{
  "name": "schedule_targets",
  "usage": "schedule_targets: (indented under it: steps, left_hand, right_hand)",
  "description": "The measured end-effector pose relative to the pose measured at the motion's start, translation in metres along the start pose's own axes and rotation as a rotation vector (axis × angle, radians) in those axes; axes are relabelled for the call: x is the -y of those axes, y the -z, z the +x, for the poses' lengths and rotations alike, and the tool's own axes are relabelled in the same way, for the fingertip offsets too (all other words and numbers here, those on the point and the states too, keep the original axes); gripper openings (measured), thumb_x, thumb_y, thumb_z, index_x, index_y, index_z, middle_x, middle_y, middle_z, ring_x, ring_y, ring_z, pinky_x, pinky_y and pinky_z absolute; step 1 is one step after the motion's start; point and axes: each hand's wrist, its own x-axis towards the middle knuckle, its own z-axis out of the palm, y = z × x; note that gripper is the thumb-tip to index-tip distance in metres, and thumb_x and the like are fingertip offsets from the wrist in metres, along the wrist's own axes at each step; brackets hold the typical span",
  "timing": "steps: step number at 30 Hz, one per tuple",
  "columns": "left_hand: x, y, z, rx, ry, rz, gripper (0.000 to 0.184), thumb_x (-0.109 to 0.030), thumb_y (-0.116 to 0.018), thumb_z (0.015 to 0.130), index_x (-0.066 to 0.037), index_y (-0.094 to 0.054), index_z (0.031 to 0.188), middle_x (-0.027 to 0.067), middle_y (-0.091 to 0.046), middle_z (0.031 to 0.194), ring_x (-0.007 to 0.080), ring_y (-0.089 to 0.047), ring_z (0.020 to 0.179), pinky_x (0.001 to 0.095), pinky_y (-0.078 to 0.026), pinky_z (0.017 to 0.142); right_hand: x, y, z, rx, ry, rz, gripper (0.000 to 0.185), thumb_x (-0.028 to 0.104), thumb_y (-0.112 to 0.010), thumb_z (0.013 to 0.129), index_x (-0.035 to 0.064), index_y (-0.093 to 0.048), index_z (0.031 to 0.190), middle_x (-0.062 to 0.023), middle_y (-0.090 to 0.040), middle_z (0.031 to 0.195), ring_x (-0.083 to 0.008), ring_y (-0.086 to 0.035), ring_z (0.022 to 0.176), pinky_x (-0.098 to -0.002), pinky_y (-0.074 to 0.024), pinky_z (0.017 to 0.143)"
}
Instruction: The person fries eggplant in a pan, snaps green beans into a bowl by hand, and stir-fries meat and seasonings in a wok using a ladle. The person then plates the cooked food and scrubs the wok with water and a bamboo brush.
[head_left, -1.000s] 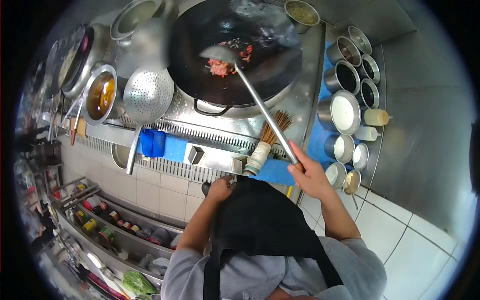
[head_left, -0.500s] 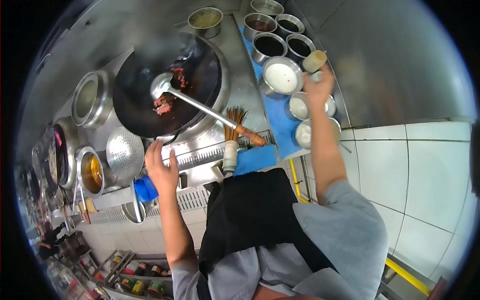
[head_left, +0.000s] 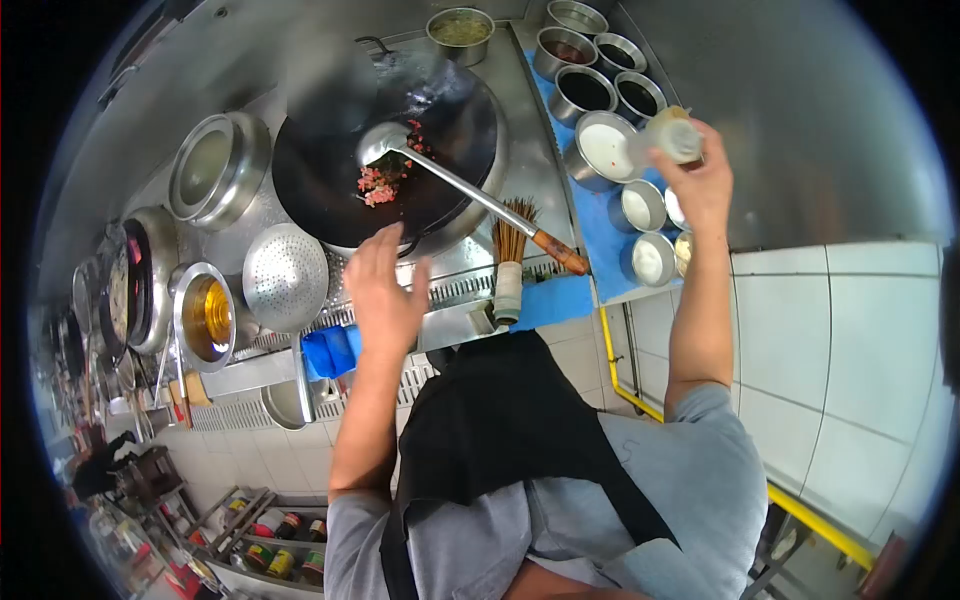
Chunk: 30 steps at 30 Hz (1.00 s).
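Observation:
My right hand [head_left: 702,185] grips a small pale-yellow jar [head_left: 676,138], blurred and tilted, above the metal pots at the right. Below it is a pot of white liquid [head_left: 607,150]. My left hand [head_left: 384,290], fingers spread and holding nothing, hovers at the near rim of the black wok [head_left: 325,185], by its handle loop. Reddish minced pieces [head_left: 380,187] lie in the wok. A steel ladle [head_left: 470,190] rests across it, bowl inside and wooden handle over the near-right edge.
A bamboo brush [head_left: 510,245] stands right of the wok. Several pots of dark sauces [head_left: 583,92] and white seasonings [head_left: 643,205] sit on blue cloth. At the left are a perforated skimmer [head_left: 285,275], a bowl of oil [head_left: 214,312] and a lidded pot [head_left: 215,165].
My right hand has lifted the jar away from the pots and turned it. My left hand has come up beside the wok's rim. The whole view has shifted, so things sit further right.

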Motion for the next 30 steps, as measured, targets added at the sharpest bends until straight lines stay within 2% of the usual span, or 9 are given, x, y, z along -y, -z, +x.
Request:
schedule_targets:
  steps: [1, 5, 6, 9, 12, 15, 21, 27, 30]
  left_hand:
    - [-0.015, 0.001, 0.002, 0.011, -0.005, -0.133, 0.061, -0.014, -0.082, 0.083, -0.002, -0.059, 0.138, 0.0188, -0.065, 0.135, 0.0408, -0.06, 0.124, 0.0486, -0.047, 0.107]
    - [-0.053, -0.006, 0.018, 0.07, -0.079, -0.462, 0.074, -0.017, -0.086, 0.078, -0.002, -0.055, 0.143, 0.0238, -0.061, 0.14, 0.0431, -0.056, 0.133, 0.0481, -0.043, 0.113]
    - [-0.044, -0.017, 0.014, 0.12, 0.018, -0.517, 0.073, -0.018, -0.087, 0.078, -0.001, -0.055, 0.141, 0.0245, -0.063, 0.138, 0.0441, -0.059, 0.129, 0.0475, -0.046, 0.11]
    - [-0.021, -0.005, 0.0, 0.238, 0.233, -0.519, 0.07, -0.018, -0.086, 0.079, 0.002, -0.055, 0.139, 0.0254, -0.066, 0.131, 0.0457, -0.064, 0.121, 0.0453, -0.051, 0.105]
    - [0.011, 0.007, -0.038, 0.175, 0.364, -0.682, 0.063, -0.013, -0.087, 0.079, 0.004, -0.057, 0.133, 0.0183, -0.071, 0.121, 0.0274, -0.07, 0.111, 0.0379, -0.053, 0.1]
    - [0.023, 0.031, -0.069, 0.129, 0.49, -0.562, 0.063, -0.011, -0.088, 0.08, 0.003, -0.056, 0.133, 0.0134, -0.07, 0.12, 0.0202, -0.066, 0.108, 0.0362, -0.052, 0.098]
    - [0.023, 0.036, -0.109, -0.053, 0.718, -0.55, 0.062, -0.011, -0.088, 0.081, 0.003, -0.056, 0.132, 0.012, -0.069, 0.117, 0.0209, -0.065, 0.105, 0.0372, -0.052, 0.097]
    - [0.019, 0.035, -0.122, -0.133, 0.813, -0.581, 0.061, -0.013, -0.088, 0.081, 0.002, -0.057, 0.131, 0.0113, -0.069, 0.115, 0.0198, -0.065, 0.103, 0.0361, -0.052, 0.094]
    - [0.008, 0.046, -0.112, -0.196, 0.721, -0.519, 0.057, -0.013, -0.088, 0.081, 0.001, -0.058, 0.127, 0.0104, -0.07, 0.113, 0.0183, -0.065, 0.1, 0.0355, -0.053, 0.091]
  right_hand:
    - [0.034, -0.008, -0.017, 0.12, 0.099, -0.018, 0.057, 0.015, -0.091, 0.08, 0.0049, -0.064, 0.128, -0.0071, -0.073, 0.115, -0.017, -0.07, 0.104, -0.0338, -0.0579, 0.091]
    - [0.111, -0.069, -0.092, 0.512, 0.123, 0.257, 0.068, 0.019, -0.096, 0.073, 0.0083, -0.064, 0.132, -0.0039, -0.071, 0.119, -0.0148, -0.066, 0.114, -0.0331, -0.055, 0.098]
    - [0.103, -0.087, -0.108, 0.685, 0.092, 0.448, 0.06, 0.019, -0.09, 0.08, 0.0081, -0.064, 0.133, -0.0036, -0.07, 0.122, -0.0131, -0.065, 0.115, -0.0327, -0.0551, 0.096]
    - [0.061, -0.085, -0.081, 0.667, -0.079, 0.46, 0.041, 0.021, -0.084, 0.084, 0.0106, -0.073, 0.122, -0.0054, -0.074, 0.117, -0.0164, -0.07, 0.099, -0.0346, -0.0581, 0.087]
    - [-0.113, -0.091, -0.008, 0.277, -0.102, -0.085, 0.016, 0.015, -0.074, 0.089, 0.0103, -0.077, 0.104, -0.0131, -0.078, 0.098, -0.024, -0.075, 0.089, -0.0354, -0.0593, 0.081]
    - [-0.171, -0.091, 0.038, 0.429, -0.13, -0.591, 0.03, 0.025, -0.076, 0.082, 0.01, -0.076, 0.109, -0.0139, -0.077, 0.106, -0.033, -0.074, 0.1, -0.0413, -0.0574, 0.091]
    - [-0.191, -0.123, 0.043, 0.672, -0.164, -0.894, 0.034, 0.023, -0.063, 0.089, 0.0109, -0.075, 0.118, -0.0183, -0.07, 0.131, -0.0361, -0.067, 0.121, -0.0469, -0.0562, 0.1]
    - [-0.272, -0.143, 0.059, 0.667, 0.027, -0.982, 0.028, 0.02, -0.056, 0.094, 0.0059, -0.078, 0.106, -0.0203, -0.077, 0.108, -0.0401, -0.073, 0.104, -0.049, -0.0574, 0.094]
    - [-0.182, -0.118, 0.075, 0.276, -0.02, -0.417, 0.019, 0.02, -0.07, 0.09, 0.0074, -0.077, 0.103, -0.0176, -0.077, 0.111, -0.0338, -0.075, 0.096, -0.0446, -0.0586, 0.085]
